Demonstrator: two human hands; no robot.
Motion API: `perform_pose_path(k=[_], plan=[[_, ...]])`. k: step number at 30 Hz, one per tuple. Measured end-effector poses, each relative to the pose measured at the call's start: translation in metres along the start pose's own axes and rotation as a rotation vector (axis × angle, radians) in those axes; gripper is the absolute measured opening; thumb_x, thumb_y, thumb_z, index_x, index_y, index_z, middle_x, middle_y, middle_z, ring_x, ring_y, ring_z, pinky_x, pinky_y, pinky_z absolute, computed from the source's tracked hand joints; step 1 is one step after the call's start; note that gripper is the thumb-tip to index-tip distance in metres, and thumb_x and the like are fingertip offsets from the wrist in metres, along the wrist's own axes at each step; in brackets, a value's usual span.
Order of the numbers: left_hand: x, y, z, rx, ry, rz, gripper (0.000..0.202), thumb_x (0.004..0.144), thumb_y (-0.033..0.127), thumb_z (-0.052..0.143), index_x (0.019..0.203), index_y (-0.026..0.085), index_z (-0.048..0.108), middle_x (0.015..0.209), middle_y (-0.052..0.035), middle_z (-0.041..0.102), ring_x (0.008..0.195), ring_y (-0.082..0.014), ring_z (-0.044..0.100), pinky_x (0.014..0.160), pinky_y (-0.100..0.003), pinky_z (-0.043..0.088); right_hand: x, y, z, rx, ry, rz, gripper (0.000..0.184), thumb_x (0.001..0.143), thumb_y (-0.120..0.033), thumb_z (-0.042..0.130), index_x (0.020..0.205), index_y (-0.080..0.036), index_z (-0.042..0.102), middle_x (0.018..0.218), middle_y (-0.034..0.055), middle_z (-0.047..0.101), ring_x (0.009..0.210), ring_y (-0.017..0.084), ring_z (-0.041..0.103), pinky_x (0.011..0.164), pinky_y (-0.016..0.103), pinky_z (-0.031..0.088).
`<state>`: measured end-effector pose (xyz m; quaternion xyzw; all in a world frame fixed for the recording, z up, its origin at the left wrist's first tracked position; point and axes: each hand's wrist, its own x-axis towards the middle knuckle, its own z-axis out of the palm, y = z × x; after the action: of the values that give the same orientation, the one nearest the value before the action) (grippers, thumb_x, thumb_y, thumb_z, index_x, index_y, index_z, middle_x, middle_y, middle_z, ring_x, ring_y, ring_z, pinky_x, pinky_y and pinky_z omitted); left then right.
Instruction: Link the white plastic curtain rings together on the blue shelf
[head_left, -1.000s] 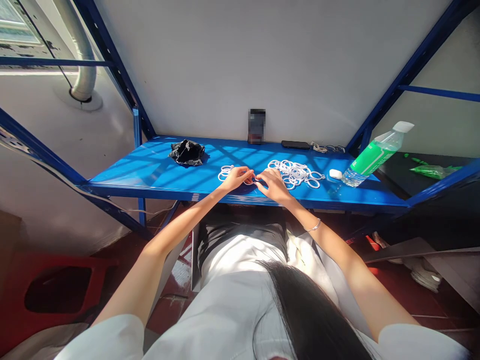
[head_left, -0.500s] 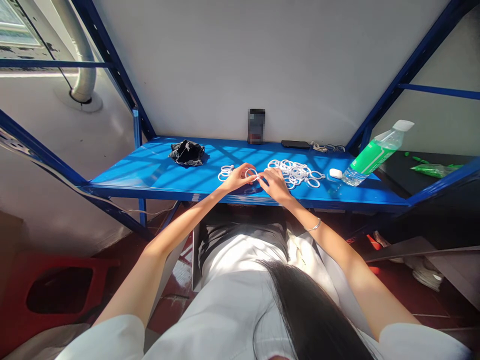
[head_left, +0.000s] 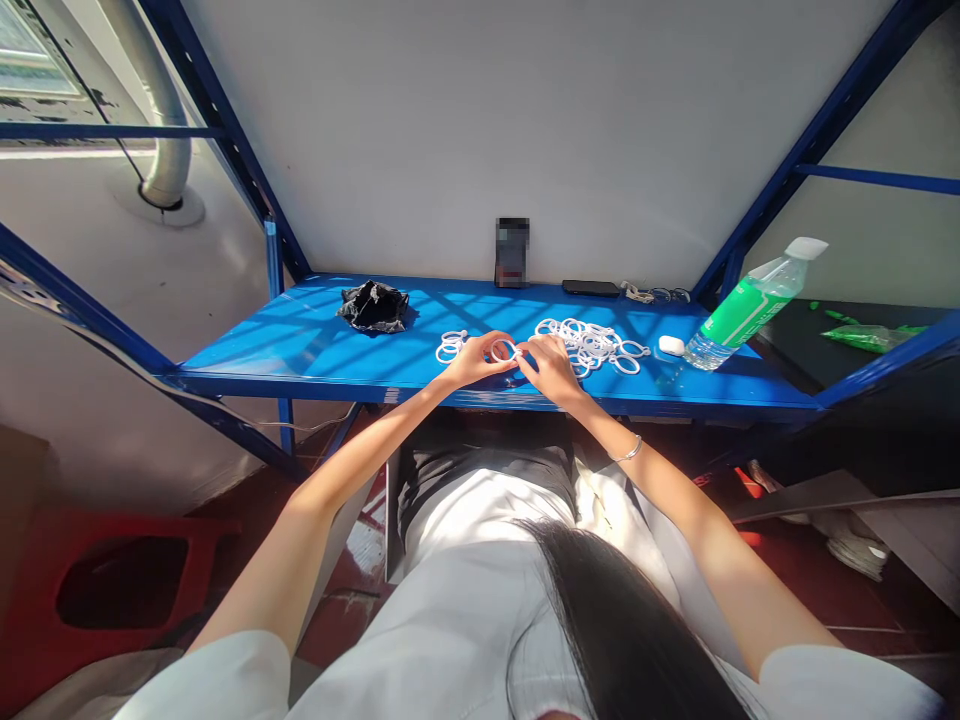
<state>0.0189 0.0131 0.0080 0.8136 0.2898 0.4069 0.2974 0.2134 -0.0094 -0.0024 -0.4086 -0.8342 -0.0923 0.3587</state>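
Note:
My left hand (head_left: 474, 360) and my right hand (head_left: 550, 366) meet over the front of the blue shelf (head_left: 300, 340). Both pinch one white ring (head_left: 505, 350) between their fingertips, just above the shelf. A big heap of white rings (head_left: 592, 343) lies right behind my right hand. A small cluster of white rings (head_left: 450, 345) lies beside my left hand.
On the shelf: a crumpled black bag (head_left: 374, 304) at the left, a dark upright box (head_left: 512, 252) against the wall, a black phone (head_left: 591, 288) with a cable (head_left: 652, 295), a white earbud case (head_left: 671, 346) and a green-labelled bottle (head_left: 750, 306). A red stool (head_left: 112, 590) stands lower left.
My hands lifted slightly from the shelf and brought a white ring up between the fingertips; one second ago it was hidden under them.

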Motion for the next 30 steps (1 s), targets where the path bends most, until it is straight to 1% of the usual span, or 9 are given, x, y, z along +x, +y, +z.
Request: perform_pose_path(k=[10, 14, 21, 30], plan=[[-0.0013, 0.0005, -0.0004, 0.004, 0.005, 0.02, 0.051, 0.074, 0.053, 0.069, 0.105, 0.015, 0.059, 0.075, -0.0015, 0.064, 0.067, -0.014, 0.06, 0.061, -0.023, 0.048, -0.0005, 0.0022, 0.0015, -0.005, 0.029, 0.018, 0.021, 0.097, -0.034, 0.044, 0.093, -0.023, 0.062, 0.091, 0.0067, 0.065, 0.095, 0.025, 0.057, 0.095, 0.043, 0.038], [-0.0022, 0.0016, 0.0001, 0.031, -0.006, 0.039, 0.051, 0.074, 0.054, 0.069, 0.106, 0.015, 0.057, 0.071, -0.0002, 0.063, 0.065, -0.0138, 0.059, 0.058, -0.023, 0.047, -0.0002, 0.0028, 0.0015, 0.003, 0.042, 0.01, 0.021, 0.096, -0.031, 0.045, 0.089, -0.023, 0.062, 0.089, 0.0063, 0.065, 0.093, 0.024, 0.057, 0.094, 0.043, 0.038], [-0.0022, 0.0048, 0.0007, 0.058, -0.036, 0.05, 0.05, 0.076, 0.054, 0.067, 0.107, 0.015, 0.057, 0.073, -0.0016, 0.064, 0.064, -0.0143, 0.059, 0.056, -0.022, 0.046, 0.0007, 0.0007, -0.0014, 0.017, 0.042, 0.032, 0.022, 0.095, -0.028, 0.046, 0.081, -0.023, 0.061, 0.082, 0.0059, 0.064, 0.089, 0.024, 0.058, 0.094, 0.044, 0.039], [-0.0028, 0.0053, 0.0012, 0.077, -0.029, 0.058, 0.051, 0.075, 0.056, 0.066, 0.106, 0.016, 0.057, 0.073, -0.0011, 0.063, 0.064, -0.0136, 0.058, 0.055, -0.022, 0.045, 0.0006, -0.0008, -0.0034, 0.007, 0.024, 0.046, 0.025, 0.096, -0.03, 0.043, 0.079, -0.024, 0.061, 0.08, 0.0056, 0.064, 0.087, 0.024, 0.058, 0.094, 0.044, 0.04]])
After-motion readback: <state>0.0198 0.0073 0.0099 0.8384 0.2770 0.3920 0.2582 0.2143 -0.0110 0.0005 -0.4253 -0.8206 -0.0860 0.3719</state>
